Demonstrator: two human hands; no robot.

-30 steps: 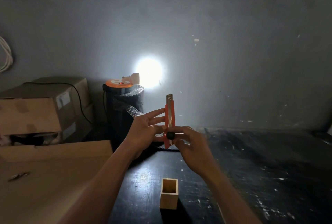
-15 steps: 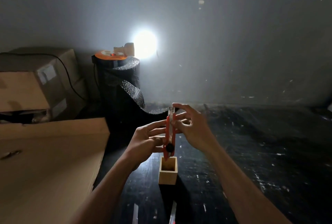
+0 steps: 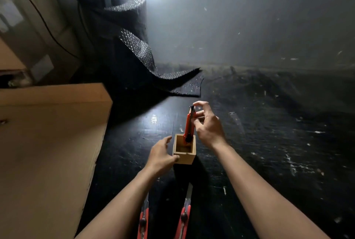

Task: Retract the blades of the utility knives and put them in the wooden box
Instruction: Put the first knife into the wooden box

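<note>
A small open wooden box stands on the dark table. A red utility knife stands upright with its lower end inside the box, and its blade looks retracted. My right hand pinches the knife near its top end. My left hand rests against the left side of the box, thumb on its front corner. Two more red utility knives lie near the bottom edge, one on the left and one on the right, both with blades extended toward the box.
A large cardboard box fills the left side. Behind it sit more cardboard boxes with a black cable. A black roll of bubble wrap stands at the back, with its loose end spread on the table. A bright lamp glares on the wall.
The knife came down from in front of me into the wooden box. My left hand let go of it and moved to the box's side. My view tilted downward, revealing two knives below.
</note>
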